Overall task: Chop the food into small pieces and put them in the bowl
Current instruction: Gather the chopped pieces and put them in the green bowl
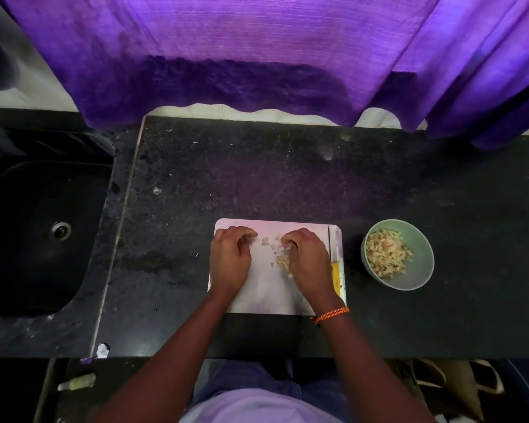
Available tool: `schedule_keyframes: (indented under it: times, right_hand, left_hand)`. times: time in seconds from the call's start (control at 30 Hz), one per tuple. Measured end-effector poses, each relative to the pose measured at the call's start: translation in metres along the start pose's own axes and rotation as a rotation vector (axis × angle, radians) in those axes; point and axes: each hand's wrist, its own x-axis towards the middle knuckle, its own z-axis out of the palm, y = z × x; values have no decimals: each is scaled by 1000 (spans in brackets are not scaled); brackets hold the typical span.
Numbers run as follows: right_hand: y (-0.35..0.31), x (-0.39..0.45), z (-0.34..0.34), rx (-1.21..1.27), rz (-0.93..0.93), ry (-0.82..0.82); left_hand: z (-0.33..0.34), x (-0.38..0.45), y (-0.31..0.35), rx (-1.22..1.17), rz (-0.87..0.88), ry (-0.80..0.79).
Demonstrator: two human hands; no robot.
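Note:
A white cutting board point(266, 294) lies on the dark counter. Small pale chopped food pieces point(272, 247) are scattered on its upper middle. My left hand point(231, 256) rests on the board's left part with its fingers curled, and no piece shows in it. My right hand point(307, 256) lies over the pieces with curled fingers gathering some of them. A knife point(333, 257) with a yellow handle lies along the board's right edge, untouched. A pale green bowl point(422, 257) to the right of the board holds a heap of chopped food point(387, 254).
A black sink point(37, 227) is set into the counter at the left. A purple curtain point(257, 56) hangs along the back. The dark speckled counter point(257, 178) stretches behind the board. A scrap of paper point(102, 351) lies at the front edge.

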Motion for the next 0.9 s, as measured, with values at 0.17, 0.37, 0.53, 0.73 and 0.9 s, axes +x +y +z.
schedule_keyframes:
  times: [0.17, 0.37, 0.53, 0.73, 0.9]
  right_hand:
    - [-1, 11, 17, -108, -74, -38]
    - [-20, -1, 37, -270, -265, -161]
    - [-4, -19, 35, -355, -476, -241]
    - [9, -11, 13, -309, -258, -82]
    - [12, -4, 10, -204, -32, -103]
  left_hand:
    - [-1, 0, -6, 18, -33, -26]
    - [0, 1, -8, 35, -51, -29]
    - [2, 1, -7, 52, -54, -26]
    - [2, 0, -7, 35, -52, -16]
    - [2, -2, -6, 46, -34, -24]
